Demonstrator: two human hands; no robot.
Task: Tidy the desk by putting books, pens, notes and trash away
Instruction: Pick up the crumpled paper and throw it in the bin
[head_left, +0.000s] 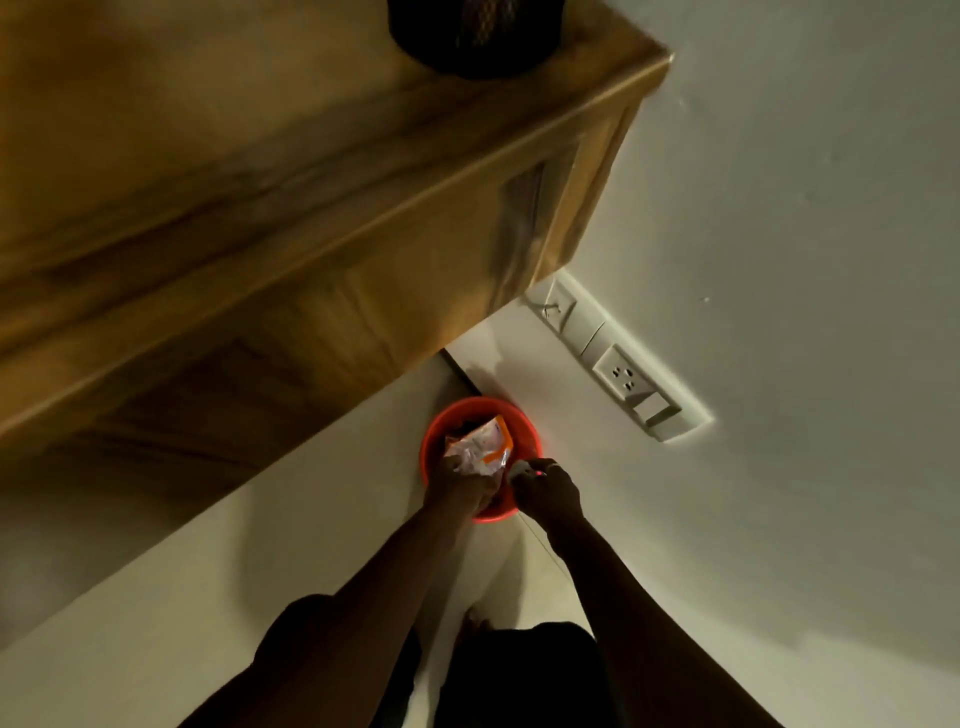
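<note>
Over the orange bin, left hand grips a crumpled wrapper. Small white scrap pinched in right hand

The bin is showing bright orange-red, darker inside. The wrapper is showing white with an orange band along one edge. The scrap is showing white, with a red dot beside it. The desk is showing golden-brown wood with darker grain streaks. The pot is showing black mesh. The wall, floor and socket plate are showing off-white; the shorts are showing black.
</note>
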